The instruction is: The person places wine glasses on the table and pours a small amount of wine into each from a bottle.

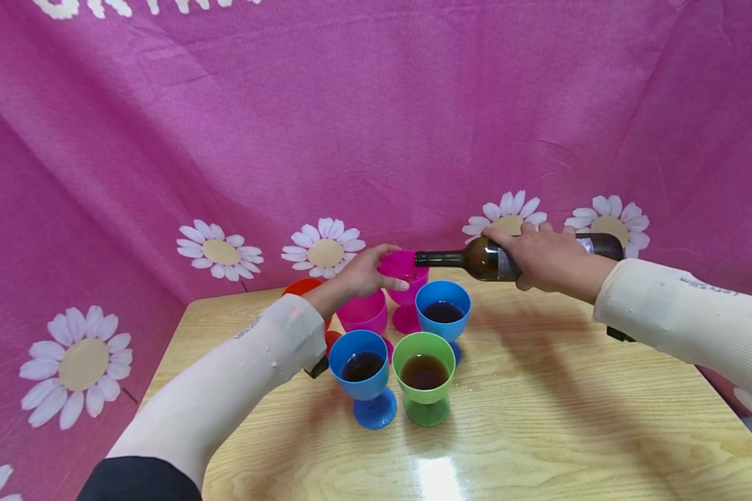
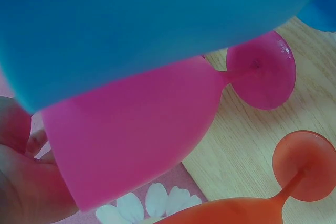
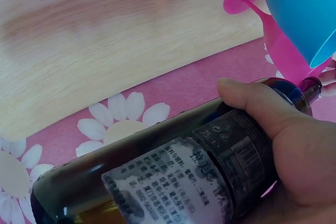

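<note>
My left hand (image 1: 371,271) holds the bowl of the rear pink goblet (image 1: 405,319), thumb on the near side and fingers behind. My right hand (image 1: 545,254) grips a dark glass wine bottle (image 1: 485,261) around its body. The bottle lies almost level, its neck pointing left and its mouth at the rear goblet's rim. A little reddish liquid shows inside that goblet. In the right wrist view the bottle's printed label (image 3: 168,182) faces the camera. A second pink goblet (image 2: 142,129), close by the left hand, hides part of it in the left wrist view.
Dark liquid stands in the right blue goblet (image 1: 443,299), the front blue goblet (image 1: 359,390) and the green goblet (image 1: 426,396). An orange-red goblet (image 1: 302,286) is partly behind the left forearm. A pink cloth with daisies (image 1: 376,139) hangs behind the wooden table (image 1: 539,417).
</note>
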`<state>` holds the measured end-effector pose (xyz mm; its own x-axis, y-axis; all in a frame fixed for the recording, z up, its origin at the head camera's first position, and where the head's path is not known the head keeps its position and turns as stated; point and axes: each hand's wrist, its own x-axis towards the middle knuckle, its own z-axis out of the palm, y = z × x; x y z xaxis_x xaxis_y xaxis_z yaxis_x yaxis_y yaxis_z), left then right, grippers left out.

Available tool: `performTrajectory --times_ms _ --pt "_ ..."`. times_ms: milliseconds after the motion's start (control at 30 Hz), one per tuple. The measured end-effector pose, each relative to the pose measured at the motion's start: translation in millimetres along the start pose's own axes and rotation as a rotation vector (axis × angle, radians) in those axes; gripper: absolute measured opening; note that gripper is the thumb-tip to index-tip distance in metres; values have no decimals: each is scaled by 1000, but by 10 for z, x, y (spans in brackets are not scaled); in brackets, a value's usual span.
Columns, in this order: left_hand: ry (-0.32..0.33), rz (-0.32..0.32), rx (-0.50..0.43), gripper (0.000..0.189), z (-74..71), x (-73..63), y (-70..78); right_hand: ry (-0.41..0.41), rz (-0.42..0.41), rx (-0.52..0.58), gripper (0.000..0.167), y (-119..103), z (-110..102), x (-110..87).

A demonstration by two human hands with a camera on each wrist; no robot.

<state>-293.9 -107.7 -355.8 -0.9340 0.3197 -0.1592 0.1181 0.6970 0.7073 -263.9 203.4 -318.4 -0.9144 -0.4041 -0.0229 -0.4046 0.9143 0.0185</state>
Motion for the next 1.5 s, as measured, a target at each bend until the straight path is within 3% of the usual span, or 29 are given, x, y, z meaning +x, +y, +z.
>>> performTrajectory --times_ms 1500 --pt "-6 1 3 82 -4 -13 10 13 -10 -14 101 2 -8 -8"
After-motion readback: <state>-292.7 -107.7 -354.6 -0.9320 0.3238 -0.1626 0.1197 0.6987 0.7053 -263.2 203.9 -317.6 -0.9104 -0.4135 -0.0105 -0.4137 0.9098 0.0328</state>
